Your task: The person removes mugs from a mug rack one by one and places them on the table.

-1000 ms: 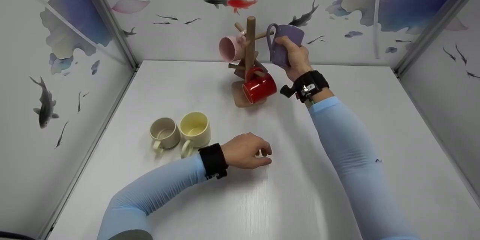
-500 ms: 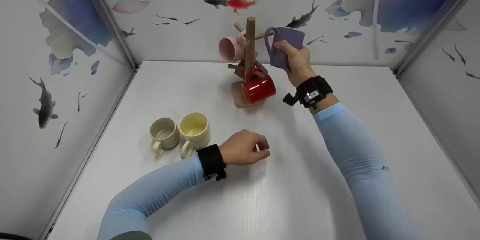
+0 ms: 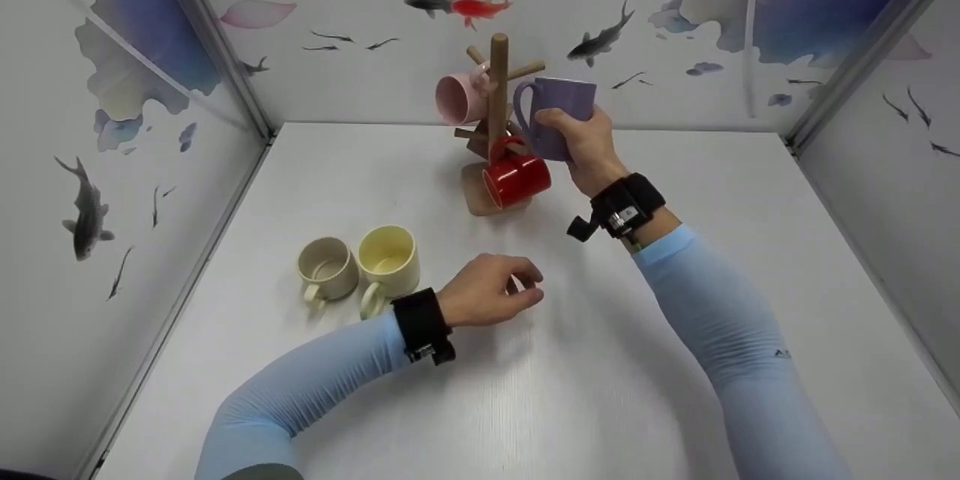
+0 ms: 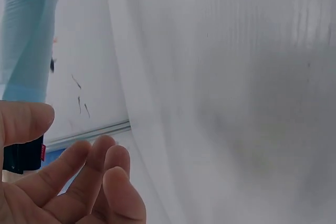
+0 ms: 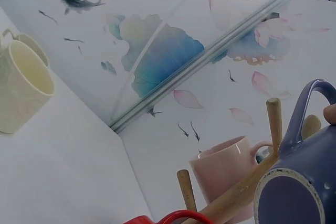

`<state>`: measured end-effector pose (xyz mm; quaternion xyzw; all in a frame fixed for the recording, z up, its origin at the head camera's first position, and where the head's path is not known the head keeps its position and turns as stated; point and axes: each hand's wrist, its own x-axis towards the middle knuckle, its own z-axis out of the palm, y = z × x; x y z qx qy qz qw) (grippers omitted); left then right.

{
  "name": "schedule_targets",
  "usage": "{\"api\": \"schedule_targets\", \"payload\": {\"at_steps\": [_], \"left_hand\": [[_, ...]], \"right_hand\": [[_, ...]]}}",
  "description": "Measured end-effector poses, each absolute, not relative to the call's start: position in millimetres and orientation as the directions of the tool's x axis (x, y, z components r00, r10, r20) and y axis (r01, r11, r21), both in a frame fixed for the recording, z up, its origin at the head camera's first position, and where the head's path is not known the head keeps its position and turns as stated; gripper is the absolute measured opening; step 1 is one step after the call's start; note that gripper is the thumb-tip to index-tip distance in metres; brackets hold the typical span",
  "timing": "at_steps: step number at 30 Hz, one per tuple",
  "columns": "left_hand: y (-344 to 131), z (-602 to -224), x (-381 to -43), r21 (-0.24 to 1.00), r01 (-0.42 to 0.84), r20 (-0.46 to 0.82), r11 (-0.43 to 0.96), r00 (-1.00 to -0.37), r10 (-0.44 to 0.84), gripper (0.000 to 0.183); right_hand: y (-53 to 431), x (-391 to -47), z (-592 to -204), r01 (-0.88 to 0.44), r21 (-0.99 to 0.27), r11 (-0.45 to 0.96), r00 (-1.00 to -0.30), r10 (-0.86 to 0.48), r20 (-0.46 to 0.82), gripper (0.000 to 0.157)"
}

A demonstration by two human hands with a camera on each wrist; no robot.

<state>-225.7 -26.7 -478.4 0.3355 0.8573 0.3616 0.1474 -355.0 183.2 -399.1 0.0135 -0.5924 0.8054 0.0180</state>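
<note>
My right hand [image 3: 589, 146] grips a purple mug [image 3: 564, 101] by its body, just right of the wooden mug tree [image 3: 499, 82]. The mug's handle points left toward the tree, and its base shows in the right wrist view. On the tree hang a pink mug [image 3: 459, 99] at upper left and a red mug [image 3: 519, 178] low in front; a dark brownish mug behind is mostly hidden. My left hand [image 3: 491, 291] hovers over the table with loosely bent fingers and holds nothing, as the left wrist view also shows.
A yellow mug [image 3: 390, 259] and a beige mug [image 3: 328, 268] stand upright side by side on the white table [image 3: 480, 405], left of centre. Printed white walls [image 3: 697, 101] enclose the table at the back and sides.
My right hand has lowered the purple mug and, lately, brought it slightly left; a peg behind it shows more fully. My left hand has risen a little in the head view.
</note>
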Motion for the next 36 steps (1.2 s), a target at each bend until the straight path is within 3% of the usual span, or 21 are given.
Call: {"api": "schedule_targets", "payload": {"at_steps": [8,12,17,29,36], "left_hand": [[-36,-469,-231,0.794,0.459,0.132,0.398,-0.77,0.624,0.032],[-39,-460,-234,0.81,0.463,0.205,0.36,-0.798,0.567,0.034],[-42,-454,-237,0.831,0.439,0.219,0.34,-0.821,0.527,0.038],[-48,-446,-243,0.866,0.402,0.268,0.297,-0.875,0.402,0.046],[-47,-438,-245,0.901,0.406,0.346,0.155,-0.886,0.31,0.049]], "right_hand": [[180,-341,-406,-0.085,-0.965,-0.247,-0.994,-0.04,0.098,0.063],[177,-334,-410,-0.094,-0.971,-0.22,-0.991,-0.074,0.113,0.069],[176,-328,-415,-0.103,-0.976,-0.193,-0.986,-0.107,0.125,0.077],[177,-319,-430,-0.14,-0.971,-0.193,-0.976,-0.141,0.169,0.077],[178,-316,-436,-0.162,-0.975,-0.152,-0.962,-0.196,0.191,0.078]]}}
